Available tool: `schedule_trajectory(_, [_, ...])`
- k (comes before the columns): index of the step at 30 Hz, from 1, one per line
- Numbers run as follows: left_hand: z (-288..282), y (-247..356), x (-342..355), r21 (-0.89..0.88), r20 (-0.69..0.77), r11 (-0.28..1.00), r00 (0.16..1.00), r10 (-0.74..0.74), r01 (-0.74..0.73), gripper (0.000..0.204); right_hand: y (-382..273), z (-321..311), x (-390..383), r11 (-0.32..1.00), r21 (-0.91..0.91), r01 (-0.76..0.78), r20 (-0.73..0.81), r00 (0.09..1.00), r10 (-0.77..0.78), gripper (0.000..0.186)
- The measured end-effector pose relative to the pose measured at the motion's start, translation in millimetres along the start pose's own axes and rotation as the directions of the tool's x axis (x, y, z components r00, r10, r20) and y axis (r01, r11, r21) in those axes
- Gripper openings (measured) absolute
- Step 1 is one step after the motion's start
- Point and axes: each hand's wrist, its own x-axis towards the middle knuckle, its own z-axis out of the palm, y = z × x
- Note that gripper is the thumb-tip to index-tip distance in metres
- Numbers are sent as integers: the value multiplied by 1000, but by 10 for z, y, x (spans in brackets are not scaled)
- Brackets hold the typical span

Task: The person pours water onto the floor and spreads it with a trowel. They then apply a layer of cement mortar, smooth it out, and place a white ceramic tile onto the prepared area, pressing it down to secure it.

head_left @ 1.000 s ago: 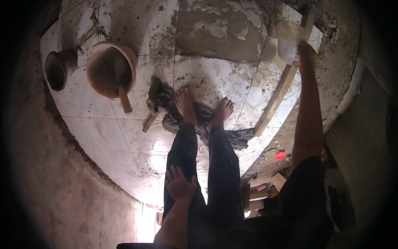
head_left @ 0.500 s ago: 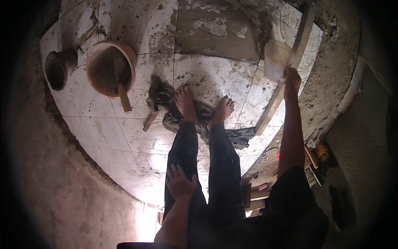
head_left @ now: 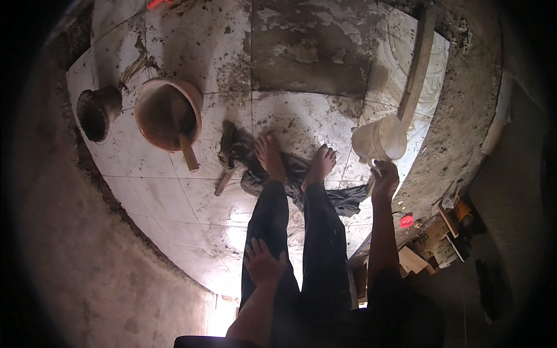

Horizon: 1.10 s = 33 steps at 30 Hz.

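Note:
My right hand (head_left: 385, 177) is closed at the lower side of a translucent whitish plastic mug (head_left: 371, 141), its fingers around what looks like the handle. The mug is tipped on its side above the floor, close to the near part of a long wooden batten (head_left: 415, 69). Whether anything is inside it I cannot tell. My left hand (head_left: 265, 264) rests on my left leg with the fingers spread, holding nothing. Under and beside my bare feet lies a crumpled dark cloth (head_left: 343, 201), and a short wooden handle (head_left: 225, 182) sticks out near it.
At left stand a pinkish bucket (head_left: 197, 95) holding a wooden-handled tool (head_left: 188, 153) and a dark, crusted container (head_left: 93, 116). Dirty white tiles surround a wet grey patch (head_left: 310, 64). Rough ground, a red round object (head_left: 406, 221) and wood scraps (head_left: 413, 261) lie at right.
My right hand has drawn the mug nearer and slightly left, turning it. The view has shifted, and a red object now shows at the top left. My left hand stays on my leg.

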Motion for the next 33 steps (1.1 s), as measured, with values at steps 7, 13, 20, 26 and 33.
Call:
schedule_trajectory(7, [-57,-123,-75,-32,-51,999,998,23,-25,80,270,-484,-96,1000,-20,-10,-94,996,8,15])
schedule_trajectory(13, [-114,-193,-21,-4,-128,998,990,63,-64,81,75,-1275,372,936,-253,244,77,970,-232,17])
schedule_trajectory(20, [-211,-373,537,-373,-313,923,949,-28,-96,75,69,-2088,1946,941,-181,285,-64,952,-301,23])
schedule_trajectory(26, [-267,-1506,2443,-602,-726,764,556,-404,-231,60,259,-2430,2627,967,49,251,-264,937,-230,37])
schedule_trajectory(33, [-1588,-842,2848,-919,19,360,929,-370,162,52,506,-2717,2262,991,-8,131,-251,959,-129,46])
